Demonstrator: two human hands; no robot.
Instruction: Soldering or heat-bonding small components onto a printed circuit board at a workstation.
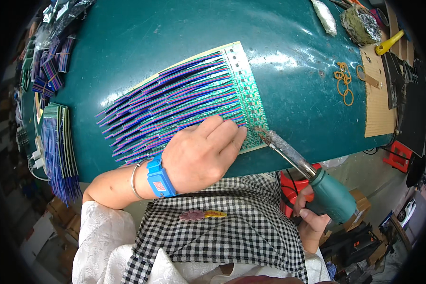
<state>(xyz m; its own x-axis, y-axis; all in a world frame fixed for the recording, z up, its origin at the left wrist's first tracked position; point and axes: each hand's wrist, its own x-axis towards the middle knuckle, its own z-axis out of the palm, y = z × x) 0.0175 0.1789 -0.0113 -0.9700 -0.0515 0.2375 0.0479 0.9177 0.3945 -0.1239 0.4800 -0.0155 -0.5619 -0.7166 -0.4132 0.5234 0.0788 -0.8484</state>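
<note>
A panel of green circuit boards [247, 78] lies on the table, with rows of thin multicoloured wires [175, 94] running leftward from it. My left hand [201, 154], with a blue wrist strap [160, 177], rests over the nearest rows. Its fingers are closed at the wire ends by the boards; what exactly sits under the fingertips is hidden, but it appears to be wire. My right hand [311, 217] grips the green handle of a soldering iron [333, 196], partly hidden behind that handle. The iron's tip meets or hovers just above the panel's near right part, close to my left fingertips.
Bundles of wires [47, 73] and a stack of wired boards [59, 146] stand at the left table edge. On the right are rubber bands [344, 85], cardboard [379, 113], a yellow-handled tool [390, 42] and a foil-like lump [359, 23]. A red stool [291, 184] is below the near edge.
</note>
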